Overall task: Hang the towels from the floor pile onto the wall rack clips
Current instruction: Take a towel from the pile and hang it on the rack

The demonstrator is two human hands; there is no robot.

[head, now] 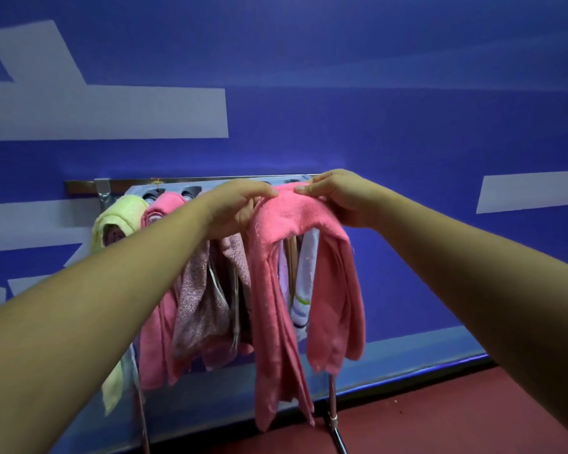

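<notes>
While the pink towel point(269, 273) hangs in 2 long halves at the right end of the wall rack point(135, 191), the left hand point(240, 204) and right hand point(336, 198) each pinch its top edge with curled fingers. Left of it hang a yellow-green towel point(118, 214), another pink one point(153, 339) and a speckled mauve one point(197, 290); a white striped towel point(304, 290) hangs behind it.

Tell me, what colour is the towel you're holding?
The towel is pink, seen in the head view.

Blue wall point(374, 93), white stripes point(112, 113), red floor point(440, 414)
</notes>
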